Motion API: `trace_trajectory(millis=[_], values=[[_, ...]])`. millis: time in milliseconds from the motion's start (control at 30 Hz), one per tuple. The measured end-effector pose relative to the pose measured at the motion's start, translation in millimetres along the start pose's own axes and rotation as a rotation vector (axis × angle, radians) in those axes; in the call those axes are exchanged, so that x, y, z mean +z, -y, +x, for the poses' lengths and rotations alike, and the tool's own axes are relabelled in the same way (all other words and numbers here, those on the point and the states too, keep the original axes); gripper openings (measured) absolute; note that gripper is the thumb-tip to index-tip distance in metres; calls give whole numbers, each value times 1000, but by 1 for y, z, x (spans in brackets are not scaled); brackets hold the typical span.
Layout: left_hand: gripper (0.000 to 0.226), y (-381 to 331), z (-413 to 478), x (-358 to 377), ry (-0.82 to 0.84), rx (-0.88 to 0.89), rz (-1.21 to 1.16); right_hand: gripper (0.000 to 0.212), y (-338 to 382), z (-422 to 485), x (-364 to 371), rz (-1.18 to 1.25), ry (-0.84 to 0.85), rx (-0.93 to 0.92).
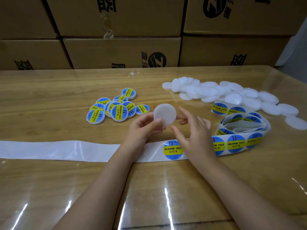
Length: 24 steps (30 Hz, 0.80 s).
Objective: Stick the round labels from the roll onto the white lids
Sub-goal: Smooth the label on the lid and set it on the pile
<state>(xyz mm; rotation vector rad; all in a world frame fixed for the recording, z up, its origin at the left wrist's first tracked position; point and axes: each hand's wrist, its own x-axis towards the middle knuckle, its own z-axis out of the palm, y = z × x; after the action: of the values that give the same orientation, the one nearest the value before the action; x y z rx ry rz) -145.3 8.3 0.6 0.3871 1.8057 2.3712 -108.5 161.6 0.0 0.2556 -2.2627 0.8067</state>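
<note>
On the wooden table (49,90), at lower left, a bare white backing strip (49,151) is laid flat and runs to the right under both forearms. Above it, left of centre, about nine labelled lids (114,107) are heaped, blue and yellow faces up.

At centre, one plain white lid (164,114) is held up, pinched at its lower left edge between the thumb and fingers of the left hand (142,128). Just to its right the right hand (194,128) is seen with fingers straight and spread; whether it touches the lid cannot be told.

Below the hands, four labels (172,149) are counted on the strip, one partly hidden by the right wrist. At right lies the loosely coiled roll (244,128), more labels showing on it. Behind it, a heap of plain lids (232,95) is spread, too overlapped to count. Six cardboard boxes (123,52) are stacked along the back.
</note>
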Motion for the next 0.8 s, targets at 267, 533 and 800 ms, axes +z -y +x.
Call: trace_trajectory(millis=[267,533,800], values=[[13,3,-2,6,12,68,233,14,1,0,-3,-13,-47,-31],[26,4,-2,9,-120,245,355,34,-2,0,-3,67,-134,-117],[18,3,-3,9,1,133,181,40,-1,-1,-3,203,-113,-6]])
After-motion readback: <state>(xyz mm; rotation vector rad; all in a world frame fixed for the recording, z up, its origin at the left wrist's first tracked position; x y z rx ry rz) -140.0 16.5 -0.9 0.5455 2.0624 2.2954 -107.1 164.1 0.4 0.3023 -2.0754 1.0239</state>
